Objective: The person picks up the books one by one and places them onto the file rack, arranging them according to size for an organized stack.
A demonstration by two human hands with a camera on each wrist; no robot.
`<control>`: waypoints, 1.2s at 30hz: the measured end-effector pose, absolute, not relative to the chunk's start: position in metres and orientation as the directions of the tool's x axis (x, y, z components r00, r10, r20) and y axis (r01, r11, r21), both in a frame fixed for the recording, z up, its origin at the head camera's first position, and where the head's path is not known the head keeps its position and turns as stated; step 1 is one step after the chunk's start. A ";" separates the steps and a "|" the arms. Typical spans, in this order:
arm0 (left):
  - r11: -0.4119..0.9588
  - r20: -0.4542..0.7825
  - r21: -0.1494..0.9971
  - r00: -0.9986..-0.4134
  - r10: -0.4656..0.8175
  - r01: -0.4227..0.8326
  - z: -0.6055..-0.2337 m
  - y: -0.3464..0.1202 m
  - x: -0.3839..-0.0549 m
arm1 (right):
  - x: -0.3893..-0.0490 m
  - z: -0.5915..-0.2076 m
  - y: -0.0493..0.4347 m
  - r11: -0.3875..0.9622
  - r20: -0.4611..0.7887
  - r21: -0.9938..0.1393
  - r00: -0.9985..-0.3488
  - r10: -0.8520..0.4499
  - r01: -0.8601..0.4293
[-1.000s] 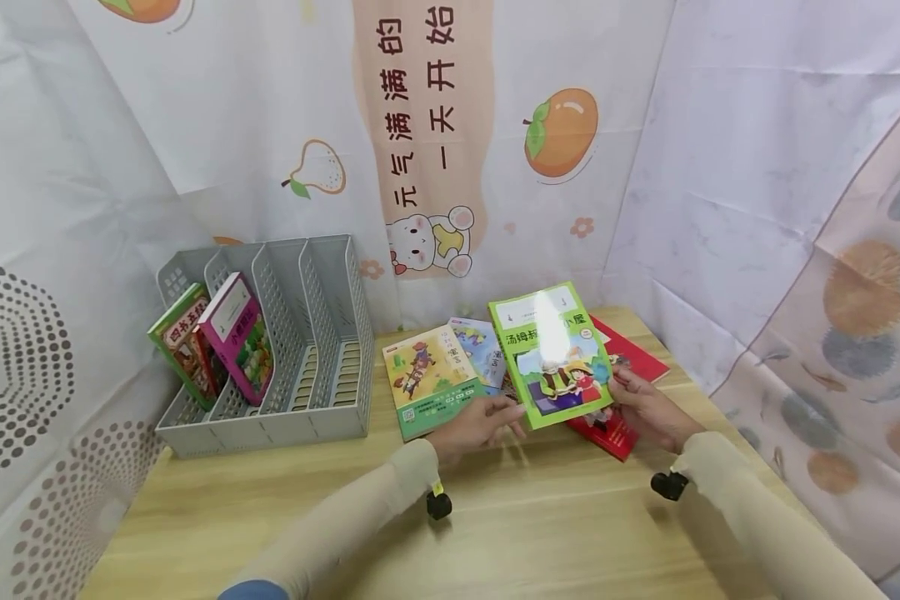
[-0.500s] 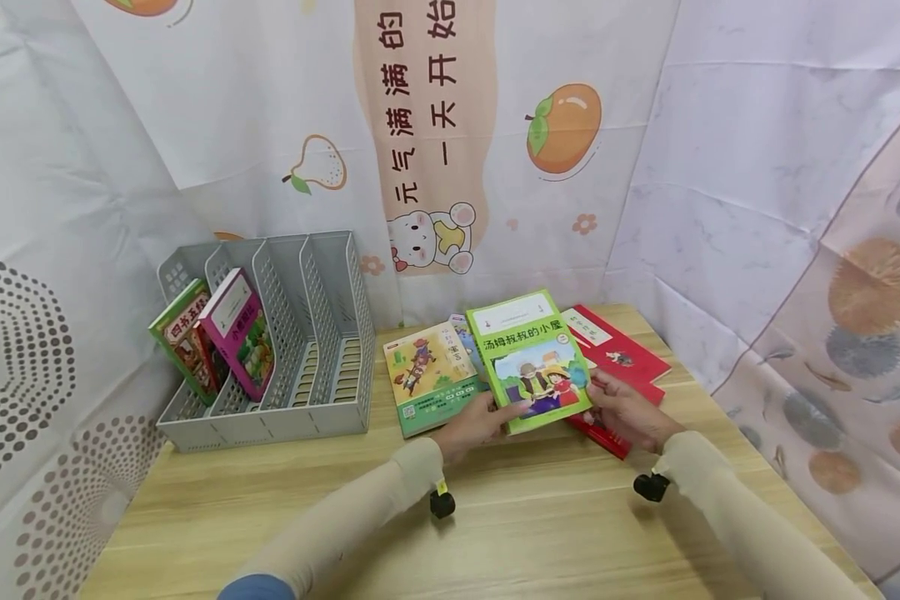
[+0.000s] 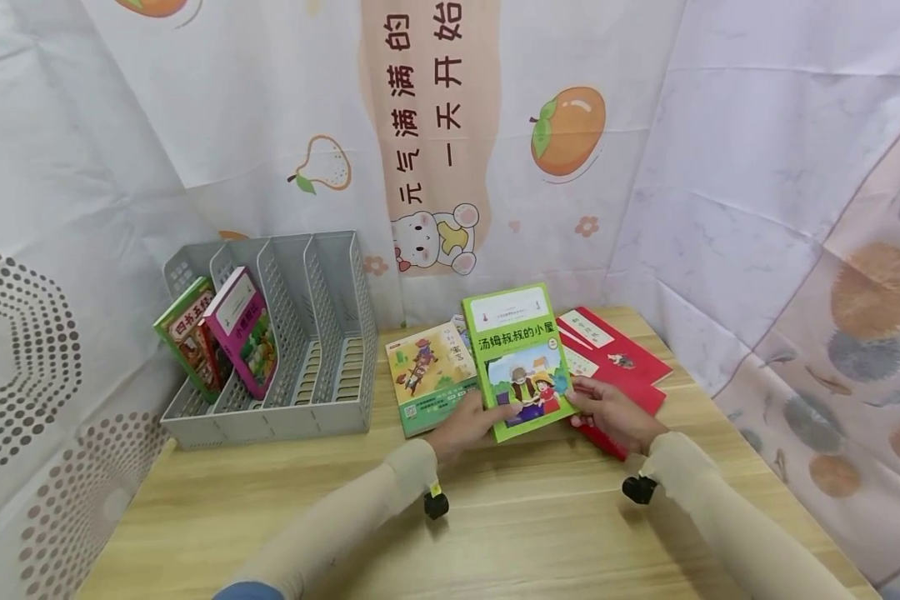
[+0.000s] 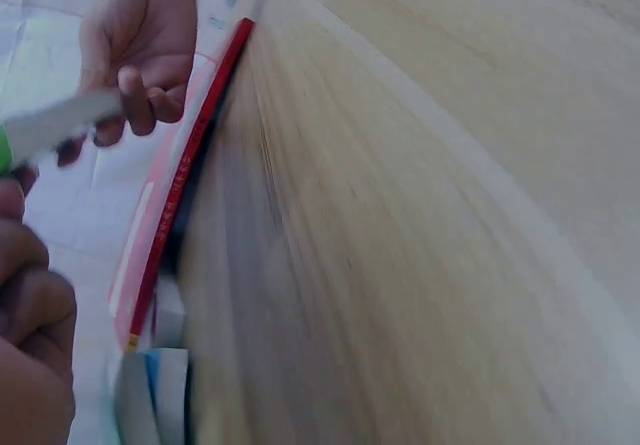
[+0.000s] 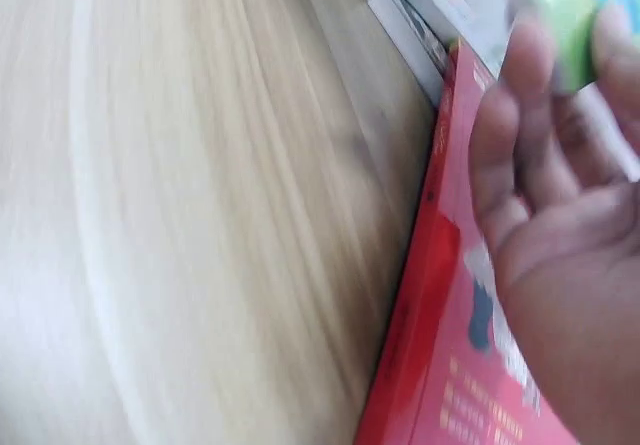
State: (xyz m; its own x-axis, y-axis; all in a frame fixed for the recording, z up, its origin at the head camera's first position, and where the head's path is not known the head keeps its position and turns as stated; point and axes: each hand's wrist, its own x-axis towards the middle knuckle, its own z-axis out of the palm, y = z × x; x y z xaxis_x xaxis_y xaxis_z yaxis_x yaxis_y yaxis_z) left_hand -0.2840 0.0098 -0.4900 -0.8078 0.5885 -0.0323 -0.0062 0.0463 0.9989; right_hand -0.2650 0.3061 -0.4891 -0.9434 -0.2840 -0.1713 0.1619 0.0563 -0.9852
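Note:
A book with a bright green cover [image 3: 516,354] is held up, tilted toward the head camera, above the table's other books. My left hand [image 3: 462,427] grips its lower left corner, thumb over the front cover. On the opposite side my right hand [image 3: 613,412] pinches the lower right edge. In the left wrist view the book's pale page edge [image 4: 65,125] spans between both hands. Behind and right of it lie red books [image 3: 622,358], partly covered by the green one. A yellow and green book [image 3: 429,375] lies to the left, overlapping a blue book that is mostly hidden.
A grey file rack [image 3: 270,421] with several slots stands at the left. In its left slots lean a green-edged book [image 3: 189,333] and a purple book [image 3: 243,333], with a red one between. A fabric backdrop [image 3: 435,292] rises behind the wooden table [image 3: 510,533].
The green book has moved left and now faces the head camera more squarely, uncovering more of the red books. My left hand has taken hold of its corner; my right hand moved left with it.

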 end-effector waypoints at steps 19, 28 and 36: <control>0.327 0.160 0.877 -0.856 0.492 0.352 -0.475 -0.052 -0.285 | -0.277 -0.484 0.275 0.182 -0.275 -0.955 -0.925 -0.263 0.232; 0.355 0.227 0.844 -0.868 0.442 0.401 -0.472 -0.083 -0.289 | -0.277 -0.482 0.261 0.200 -0.242 -0.962 -0.923 -0.299 0.188; 0.377 0.178 0.870 -0.915 0.363 0.319 -0.466 -0.104 -0.286 | -0.279 -0.481 0.250 0.176 -0.233 -0.968 -0.912 -0.338 0.182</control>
State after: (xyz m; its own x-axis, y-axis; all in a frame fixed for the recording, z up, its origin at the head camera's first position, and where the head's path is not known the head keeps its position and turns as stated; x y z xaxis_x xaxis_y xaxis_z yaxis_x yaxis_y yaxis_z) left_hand -0.2862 -0.1038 -0.4660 -0.9146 0.3633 0.1776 0.3187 0.3772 0.8696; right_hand -0.2786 0.2495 -0.4809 -0.9120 -0.3380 -0.2326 0.1817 0.1756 -0.9675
